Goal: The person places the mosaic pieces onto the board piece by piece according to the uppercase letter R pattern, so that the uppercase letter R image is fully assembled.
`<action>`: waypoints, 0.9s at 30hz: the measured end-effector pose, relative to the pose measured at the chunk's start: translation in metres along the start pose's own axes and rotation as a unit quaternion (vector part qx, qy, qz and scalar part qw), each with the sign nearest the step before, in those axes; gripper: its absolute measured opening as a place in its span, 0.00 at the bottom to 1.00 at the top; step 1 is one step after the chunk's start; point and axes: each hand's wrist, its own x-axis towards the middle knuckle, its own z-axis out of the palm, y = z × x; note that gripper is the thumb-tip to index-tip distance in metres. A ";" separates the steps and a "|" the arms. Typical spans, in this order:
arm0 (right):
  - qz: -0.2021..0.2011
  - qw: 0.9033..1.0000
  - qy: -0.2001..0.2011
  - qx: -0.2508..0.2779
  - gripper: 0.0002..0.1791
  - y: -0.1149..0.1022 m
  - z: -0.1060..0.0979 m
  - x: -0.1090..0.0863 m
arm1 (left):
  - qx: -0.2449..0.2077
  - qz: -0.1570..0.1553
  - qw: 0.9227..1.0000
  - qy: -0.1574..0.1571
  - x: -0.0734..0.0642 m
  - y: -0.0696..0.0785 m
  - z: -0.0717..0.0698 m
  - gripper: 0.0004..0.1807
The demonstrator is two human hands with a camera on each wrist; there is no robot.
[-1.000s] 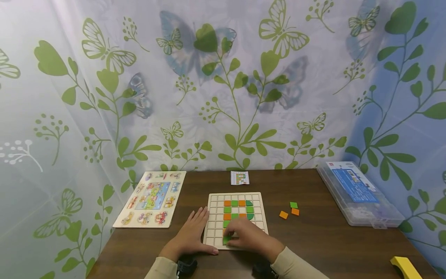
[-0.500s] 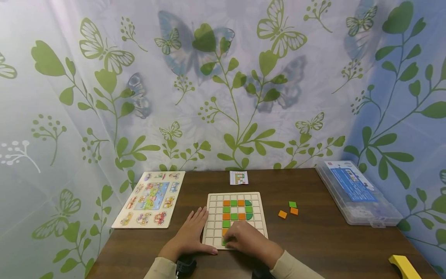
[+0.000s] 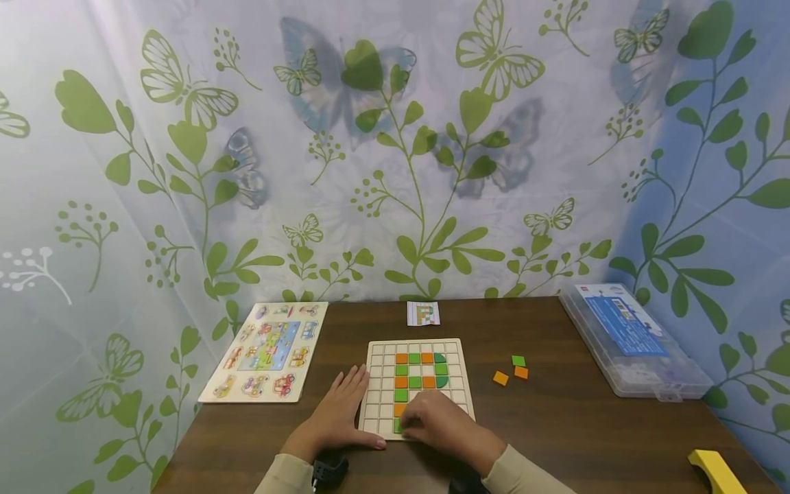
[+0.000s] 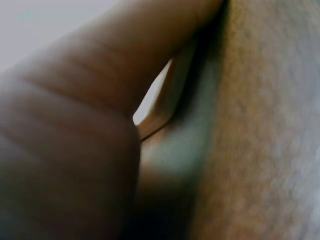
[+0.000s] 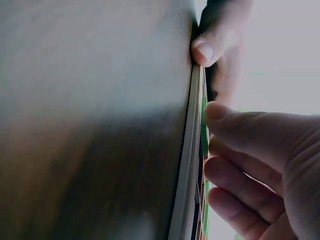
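A wooden grid board (image 3: 373, 384) lies on the table, with green and orange tiles set in its cells. My left hand (image 3: 338, 414) lies along the board's left edge, fingers straight and thumb at the near left corner. My right hand (image 3: 441, 422) is over the lower part of the board, fingers bent. Its thumb and fingertips are at a green square tile (image 3: 398, 426) in the near row and pinch it. In the right wrist view, the thumb tip touches that green tile (image 5: 204, 135) at the board's surface. Part of the lower board is hidden under my right hand.
Two orange tiles (image 3: 500, 379) and a green tile (image 3: 518, 361) lie right of the board. A small pattern card (image 3: 423, 313) sits behind it. A picture puzzle board (image 3: 231, 396) is at left, a clear plastic case (image 3: 623, 350) at right, a yellow arched piece (image 3: 719, 472) near the front.
My right fingers shift slightly on the green tile, and more of its left side shows now. My left hand keeps its place against the board.
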 end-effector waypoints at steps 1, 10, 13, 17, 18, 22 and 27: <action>-0.001 1.000 0.002 0.001 0.06 0.000 0.000 0.000 | -0.001 0.001 1.000 0.001 0.000 0.000 0.000 0.77; 0.017 0.999 0.027 0.031 0.05 0.008 -0.008 -0.006 | 0.002 -0.002 1.000 -0.006 0.000 0.003 -0.003 0.77; 0.021 0.999 0.038 0.021 0.04 0.013 -0.014 -0.008 | 0.003 -0.004 1.000 -0.008 0.001 0.003 -0.004 0.77; 0.031 0.998 0.057 0.011 0.04 0.019 -0.023 -0.013 | 0.004 -0.001 1.000 -0.005 0.002 0.003 -0.005 0.76; 0.038 0.997 0.060 0.011 0.04 0.020 -0.025 -0.014 | 0.004 0.000 1.000 -0.005 0.002 0.003 -0.005 0.76; 0.056 0.996 0.071 -0.002 0.06 0.026 -0.034 -0.021 | 0.006 -0.001 1.000 -0.007 0.002 0.003 -0.004 0.77; 0.056 0.994 0.091 -0.017 0.06 0.036 -0.043 -0.028 | 0.007 0.000 1.000 -0.005 0.001 0.002 -0.003 0.77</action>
